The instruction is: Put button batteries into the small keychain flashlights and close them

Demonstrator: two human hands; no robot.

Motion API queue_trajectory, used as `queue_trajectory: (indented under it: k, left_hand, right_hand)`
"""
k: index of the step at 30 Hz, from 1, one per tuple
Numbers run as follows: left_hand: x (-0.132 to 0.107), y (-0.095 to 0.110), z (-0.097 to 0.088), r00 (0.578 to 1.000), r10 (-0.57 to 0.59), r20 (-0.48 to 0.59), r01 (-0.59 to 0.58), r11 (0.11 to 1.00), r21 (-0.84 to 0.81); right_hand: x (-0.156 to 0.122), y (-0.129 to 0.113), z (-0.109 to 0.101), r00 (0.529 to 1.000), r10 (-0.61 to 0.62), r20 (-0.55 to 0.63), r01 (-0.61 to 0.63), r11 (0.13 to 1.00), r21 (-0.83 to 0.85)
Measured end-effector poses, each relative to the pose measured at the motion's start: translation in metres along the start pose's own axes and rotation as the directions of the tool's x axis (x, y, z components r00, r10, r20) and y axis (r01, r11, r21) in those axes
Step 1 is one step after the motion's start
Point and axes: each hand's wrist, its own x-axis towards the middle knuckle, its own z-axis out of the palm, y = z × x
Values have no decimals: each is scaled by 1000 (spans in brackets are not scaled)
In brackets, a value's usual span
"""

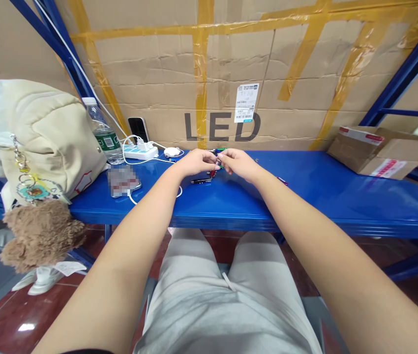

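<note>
My left hand and my right hand meet over the blue table, fingertips close together and bent in a pinch. Whatever they hold between them is too small and too covered to name. Around the fingertips lie several small slim coloured pieces that look like pens or pen parts. A black pen-like piece rests just below my left hand, with a small red piece beside it. Behind the fingers a green piece partly shows. To the right of my right wrist is a purple pen-like piece.
Left on the blue table are a cream backpack with a plush charm, a water bottle, a power strip with cables and a blurred phone. An opened carton stands right. A large cardboard sheet rises behind.
</note>
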Motion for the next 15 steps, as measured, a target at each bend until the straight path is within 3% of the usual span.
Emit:
queue_trajectory:
  k: [6, 15]
  left_hand:
    - [-1, 2, 1, 1000, -1, -23, -1, 998, -61]
    - [0, 0, 3, 999, 22, -32, -23, 1000, -19]
  right_hand:
    - [-1, -2, -4, 999, 25, -34, -26, 1000, -18]
    - [1, 2, -3, 998, 54, -41, -55, 998, -25]
